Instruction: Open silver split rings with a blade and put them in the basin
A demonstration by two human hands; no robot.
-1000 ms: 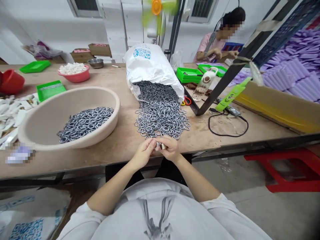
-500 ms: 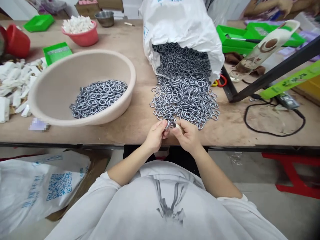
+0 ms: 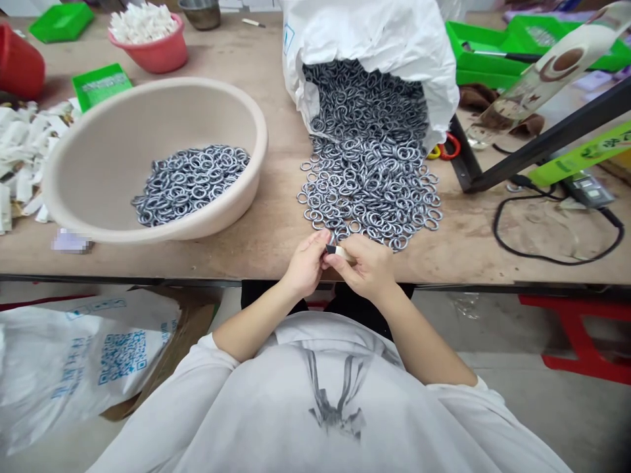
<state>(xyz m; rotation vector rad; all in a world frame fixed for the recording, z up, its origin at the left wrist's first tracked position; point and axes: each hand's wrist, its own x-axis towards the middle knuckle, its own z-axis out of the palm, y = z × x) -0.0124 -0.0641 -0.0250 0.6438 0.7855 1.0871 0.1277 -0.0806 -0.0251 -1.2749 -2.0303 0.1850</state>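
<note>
My right hand (image 3: 367, 266) is closed around a short knife-like tool (image 3: 340, 252) with a pale handle and a dark, slanted tip. The tip points left and meets the fingers of my left hand (image 3: 306, 263). Those fingers pinch a grey metal-looking ring (image 3: 332, 240), of which only a sliver shows. Both hands are close together above the table's front edge. Just beyond them spreads a pile of loose grey rings (image 3: 369, 190), spilling from the mouth of a white woven sack (image 3: 369, 33).
Left of the pile stands a large beige basin (image 3: 98, 164) holding many grey rings. White pieces (image 3: 29, 141) lie heaped at far left, behind which are a red bucket (image 3: 20, 62) and green trays (image 3: 101, 85). On the right are a black metal bar (image 3: 542, 135), a cable (image 3: 497, 230) and red-handled scissors (image 3: 449, 146).
The tool has turned so its pale handle and dark tip now show between my hands. The ring in my left hand is more hidden. The view has shifted slightly downward.
</note>
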